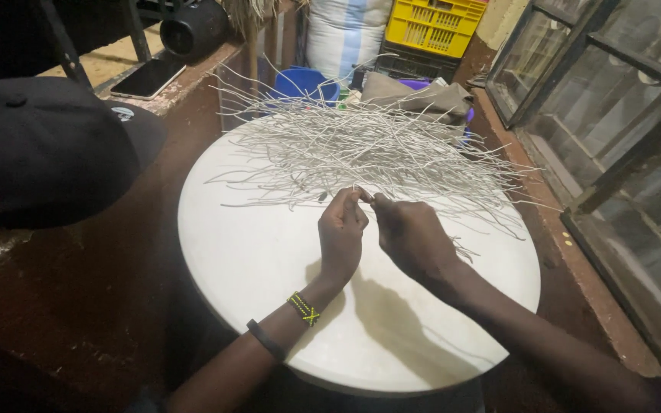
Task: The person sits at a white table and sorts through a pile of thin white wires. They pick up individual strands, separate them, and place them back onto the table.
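A loose pile of thin pale straw-like strands (369, 149) covers the far half of a round white table top (254, 260). My left hand (341, 229) and my right hand (411, 233) meet at the near edge of the pile, fingertips pinched together on a strand between them. The left wrist carries a black band and a beaded yellow-and-black bracelet. Both forearms reach in from the bottom of the view.
A black cap (40, 145) lies on the brown ledge at left, with a phone (148, 78) and a dark round pot (193, 29) behind it. A blue basin (304, 82), a white sack, a yellow crate (434, 24) and folded cloth stand behind. A glazed metal frame (613, 115) leans at right.
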